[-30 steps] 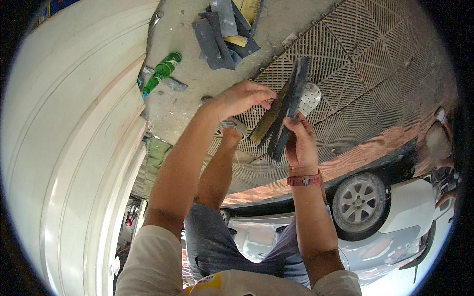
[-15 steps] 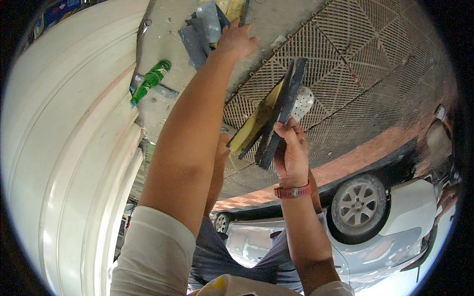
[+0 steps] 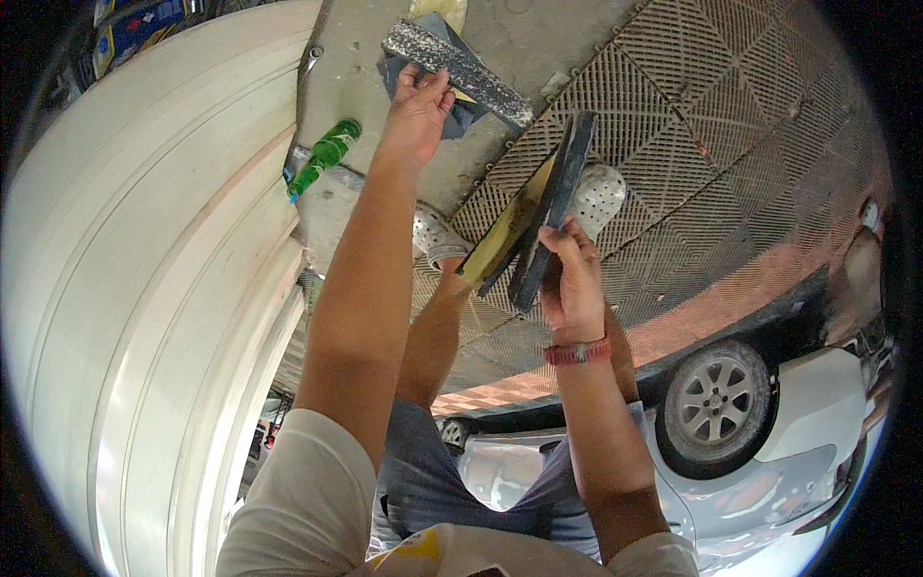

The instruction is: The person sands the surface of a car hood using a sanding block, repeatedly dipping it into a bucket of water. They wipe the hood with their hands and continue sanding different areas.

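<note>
At twelve o'clock your left hand (image 3: 415,108) pinches a gritty grey strip (image 3: 460,70); your right hand (image 3: 574,279) clamps dark pads (image 3: 538,216)

strip (image 3: 460,67): speckled grey | bottle (image 3: 325,158): green | wristband (image 3: 577,352): red

A: Floor, two surfaces. Bare grey concrete (image 3: 519,38) on one side; brown plastic grid tiles (image 3: 731,106) adjoining it.

B: On the concrete?

A: A green bottle (image 3: 325,157) lying on its side, and a pile of dark flat pads (image 3: 460,113), partly hidden.

B: On the tiles?

A: Perforated white clogs (image 3: 598,197), worn; a white car's wheel (image 3: 716,407).
</note>
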A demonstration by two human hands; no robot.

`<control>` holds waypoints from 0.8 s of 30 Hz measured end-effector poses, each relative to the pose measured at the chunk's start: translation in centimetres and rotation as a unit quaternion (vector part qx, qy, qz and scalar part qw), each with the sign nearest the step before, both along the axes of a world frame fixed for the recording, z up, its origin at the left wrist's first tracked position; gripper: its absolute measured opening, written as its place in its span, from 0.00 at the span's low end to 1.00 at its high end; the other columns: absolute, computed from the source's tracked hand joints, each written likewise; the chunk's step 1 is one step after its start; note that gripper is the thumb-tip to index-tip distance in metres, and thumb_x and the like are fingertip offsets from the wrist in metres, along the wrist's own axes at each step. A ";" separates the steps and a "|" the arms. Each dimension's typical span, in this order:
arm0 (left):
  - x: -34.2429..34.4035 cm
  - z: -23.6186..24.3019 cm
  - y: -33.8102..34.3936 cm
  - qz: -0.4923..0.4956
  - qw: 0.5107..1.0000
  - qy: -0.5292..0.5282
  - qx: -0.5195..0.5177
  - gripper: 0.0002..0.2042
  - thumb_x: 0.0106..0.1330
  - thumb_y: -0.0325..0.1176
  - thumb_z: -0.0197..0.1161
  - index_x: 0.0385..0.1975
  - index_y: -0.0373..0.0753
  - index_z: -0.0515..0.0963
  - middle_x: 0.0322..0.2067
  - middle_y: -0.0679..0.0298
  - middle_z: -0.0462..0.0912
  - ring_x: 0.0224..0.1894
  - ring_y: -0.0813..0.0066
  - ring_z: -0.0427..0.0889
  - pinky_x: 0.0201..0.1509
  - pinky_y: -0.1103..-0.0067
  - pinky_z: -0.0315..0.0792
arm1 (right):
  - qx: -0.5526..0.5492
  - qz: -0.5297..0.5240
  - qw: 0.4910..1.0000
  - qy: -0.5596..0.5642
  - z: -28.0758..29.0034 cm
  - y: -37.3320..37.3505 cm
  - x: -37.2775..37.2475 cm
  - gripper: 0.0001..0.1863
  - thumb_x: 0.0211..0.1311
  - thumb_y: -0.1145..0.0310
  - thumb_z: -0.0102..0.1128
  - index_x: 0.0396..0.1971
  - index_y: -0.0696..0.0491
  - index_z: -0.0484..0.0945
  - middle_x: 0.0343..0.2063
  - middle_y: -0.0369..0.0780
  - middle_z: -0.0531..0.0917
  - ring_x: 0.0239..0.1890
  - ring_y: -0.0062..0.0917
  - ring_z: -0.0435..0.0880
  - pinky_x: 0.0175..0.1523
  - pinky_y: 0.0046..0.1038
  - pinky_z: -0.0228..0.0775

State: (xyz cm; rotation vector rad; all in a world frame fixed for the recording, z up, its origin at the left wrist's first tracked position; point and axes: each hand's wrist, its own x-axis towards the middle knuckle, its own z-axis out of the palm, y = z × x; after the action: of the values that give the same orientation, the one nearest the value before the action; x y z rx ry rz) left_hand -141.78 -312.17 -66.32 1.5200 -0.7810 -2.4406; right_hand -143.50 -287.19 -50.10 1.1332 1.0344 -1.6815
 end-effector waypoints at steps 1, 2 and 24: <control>0.5 0.4 -0.7 -0.006 1.000 0.023 0.020 0.14 0.69 0.27 0.70 0.48 0.50 0.73 0.43 0.72 0.79 0.49 0.76 0.78 0.59 0.71 0.71 | -0.007 0.005 1.000 0.000 -0.1 0.0 0.2 0.17 0.64 0.75 0.67 0.52 0.57 0.79 0.43 0.35 0.84 0.43 0.21 0.84 0.50 0.25 0.79; 1.1 0.7 -1.3 -0.013 0.998 0.046 0.041 0.15 0.70 0.27 0.69 0.49 0.52 0.72 0.45 0.73 0.80 0.51 0.75 0.78 0.62 0.69 0.70 | -0.013 0.009 1.000 0.000 -0.2 0.1 0.3 0.16 0.64 0.75 0.66 0.52 0.57 0.79 0.43 0.35 0.84 0.43 0.21 0.84 0.50 0.25 0.79; 10.0 33.4 8.6 -0.277 0.928 -0.088 -0.233 0.13 0.71 0.31 0.71 0.50 0.40 0.76 0.51 0.66 0.80 0.55 0.79 0.76 0.54 0.74 0.75 | -0.028 0.278 0.941 0.191 14.3 5.6 1.1 0.34 0.59 0.74 0.72 0.66 0.63 0.72 0.58 0.41 0.78 0.62 0.30 0.77 0.68 0.31 0.67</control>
State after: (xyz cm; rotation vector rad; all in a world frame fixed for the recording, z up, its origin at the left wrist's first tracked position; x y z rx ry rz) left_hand -131.79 -303.55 -32.91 1.4753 -1.8927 -2.1975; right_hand -142.42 -281.56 -35.83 0.4106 1.3830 -1.4701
